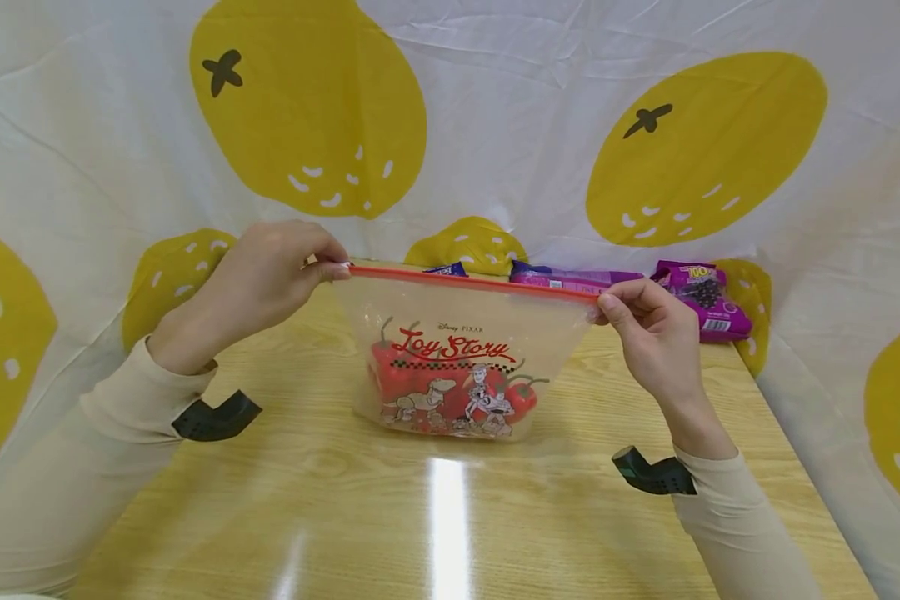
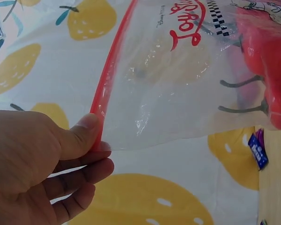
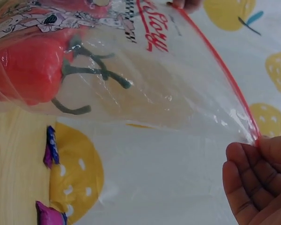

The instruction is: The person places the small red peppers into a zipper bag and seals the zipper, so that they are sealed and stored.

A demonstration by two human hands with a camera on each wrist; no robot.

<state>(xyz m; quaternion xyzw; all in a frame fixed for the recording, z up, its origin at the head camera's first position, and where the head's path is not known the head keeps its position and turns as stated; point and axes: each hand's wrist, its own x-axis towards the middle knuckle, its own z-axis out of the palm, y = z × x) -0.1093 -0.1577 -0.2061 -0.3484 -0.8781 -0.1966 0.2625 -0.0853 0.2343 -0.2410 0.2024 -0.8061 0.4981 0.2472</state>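
A clear zip bag (image 1: 450,312) with a red seal strip and "Toy Story" print stands upright above the table, stretched between my two hands. Inside, at its bottom, are several red vegetables with green stems (image 1: 521,400) that look like toy peppers or chillies. My left hand (image 1: 270,279) pinches the top left corner at the seal between thumb and fingers. The top right corner is pinched by my right hand (image 1: 656,342). In the left wrist view the red strip (image 2: 103,89) runs up from the thumb. The right wrist view shows the stems (image 3: 96,70) through the plastic.
Behind the bag, purple snack packets (image 1: 708,300) lie at the table's back right, beside a longer purple pack (image 1: 585,277). A small blue wrapper (image 1: 447,269) lies at the back edge. A white cloth with yellow fruit (image 1: 495,108) hangs behind the wooden table (image 1: 330,500).
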